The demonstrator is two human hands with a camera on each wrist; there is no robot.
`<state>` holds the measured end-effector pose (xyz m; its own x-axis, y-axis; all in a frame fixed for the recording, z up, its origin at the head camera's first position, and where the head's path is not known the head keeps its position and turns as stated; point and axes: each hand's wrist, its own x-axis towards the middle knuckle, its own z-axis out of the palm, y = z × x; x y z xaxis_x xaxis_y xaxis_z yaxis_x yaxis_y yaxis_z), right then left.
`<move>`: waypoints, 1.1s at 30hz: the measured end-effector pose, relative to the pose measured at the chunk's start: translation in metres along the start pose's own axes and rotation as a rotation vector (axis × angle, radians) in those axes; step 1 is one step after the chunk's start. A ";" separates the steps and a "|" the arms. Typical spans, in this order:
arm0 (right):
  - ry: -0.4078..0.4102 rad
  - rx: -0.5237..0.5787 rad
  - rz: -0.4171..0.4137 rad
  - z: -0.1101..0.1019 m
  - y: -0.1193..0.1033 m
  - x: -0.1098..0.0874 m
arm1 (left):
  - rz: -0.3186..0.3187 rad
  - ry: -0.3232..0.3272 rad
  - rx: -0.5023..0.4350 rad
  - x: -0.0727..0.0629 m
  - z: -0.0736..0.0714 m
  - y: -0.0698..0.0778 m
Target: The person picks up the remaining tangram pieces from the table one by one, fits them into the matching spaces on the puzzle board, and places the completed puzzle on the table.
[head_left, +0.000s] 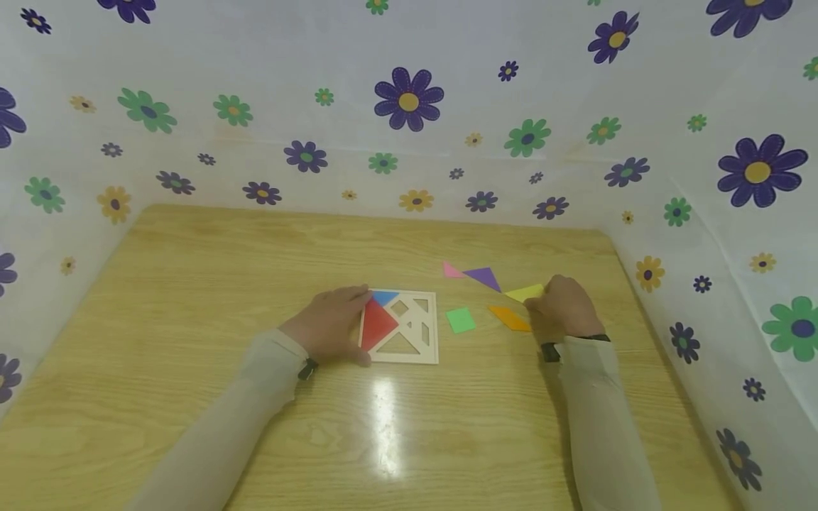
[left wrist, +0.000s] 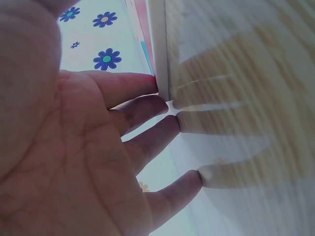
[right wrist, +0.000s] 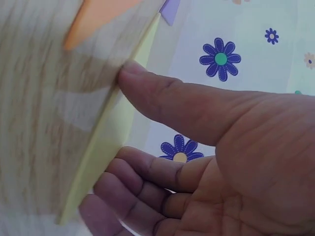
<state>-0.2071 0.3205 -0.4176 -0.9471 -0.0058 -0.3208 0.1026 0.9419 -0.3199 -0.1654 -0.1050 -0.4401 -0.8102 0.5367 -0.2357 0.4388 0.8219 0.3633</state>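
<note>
A white tangram tray (head_left: 429,355) lies on the table with a red piece (head_left: 380,325) and a blue piece (head_left: 385,297) at its left side. My left hand (head_left: 329,323) rests against the tray's left edge, thumb by the lower corner. In the left wrist view its fingers (left wrist: 152,140) are extended, one touching the tray's rim and others the tabletop. At the right, my right hand (head_left: 565,305) holds a yellow triangle (head_left: 522,293) by its edges. The right wrist view shows the thumb on one edge of the yellow triangle (right wrist: 110,128) and curled fingers at the other.
Between tray and right hand lie a green square (head_left: 461,320) and an orange parallelogram (head_left: 510,319). Farther back are a pink triangle (head_left: 452,270) and a purple triangle (head_left: 486,277). Flower-patterned white sheeting (head_left: 255,42) borders the wooden table (head_left: 211,262) at the back and sides.
</note>
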 end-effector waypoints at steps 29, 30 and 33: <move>-0.012 0.061 -0.013 0.002 -0.019 -0.005 | 0.001 0.006 -0.003 0.001 0.001 -0.003; -0.012 0.063 -0.012 0.002 -0.019 -0.006 | 0.002 0.006 -0.002 0.001 0.001 -0.003; -0.012 0.070 -0.016 0.002 -0.019 -0.007 | 0.002 0.006 -0.004 0.002 0.002 -0.003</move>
<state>-0.2018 0.3023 -0.4115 -0.9450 -0.0249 -0.3260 0.1093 0.9157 -0.3867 -0.1674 -0.1065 -0.4432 -0.8117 0.5370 -0.2295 0.4386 0.8201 0.3676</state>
